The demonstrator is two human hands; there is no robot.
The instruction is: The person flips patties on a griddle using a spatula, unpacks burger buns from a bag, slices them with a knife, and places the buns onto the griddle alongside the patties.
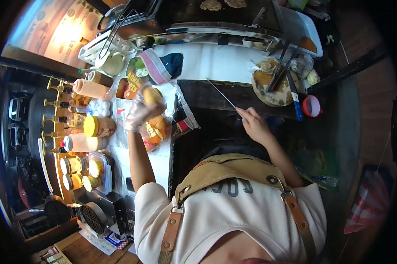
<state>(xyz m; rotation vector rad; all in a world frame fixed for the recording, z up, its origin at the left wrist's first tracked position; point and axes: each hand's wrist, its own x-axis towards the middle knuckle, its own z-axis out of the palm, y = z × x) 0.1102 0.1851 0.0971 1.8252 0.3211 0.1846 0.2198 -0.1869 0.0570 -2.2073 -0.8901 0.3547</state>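
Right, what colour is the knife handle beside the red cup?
The knife handle is blue and white, in the head view.

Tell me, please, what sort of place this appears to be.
Probably a small burger stall, judging by the patties on the griddle, the buns and the sauce bottles.

The bun (153, 95) at the left hand (142, 113) was golden; the knife handle (298, 109) beyond the right hand (255, 124), blue and white.

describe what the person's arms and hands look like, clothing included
Short off-white sleeves leave both forearms bare. The left hand, blurred, seems to wear a clear plastic glove; the right hand shows no glove.
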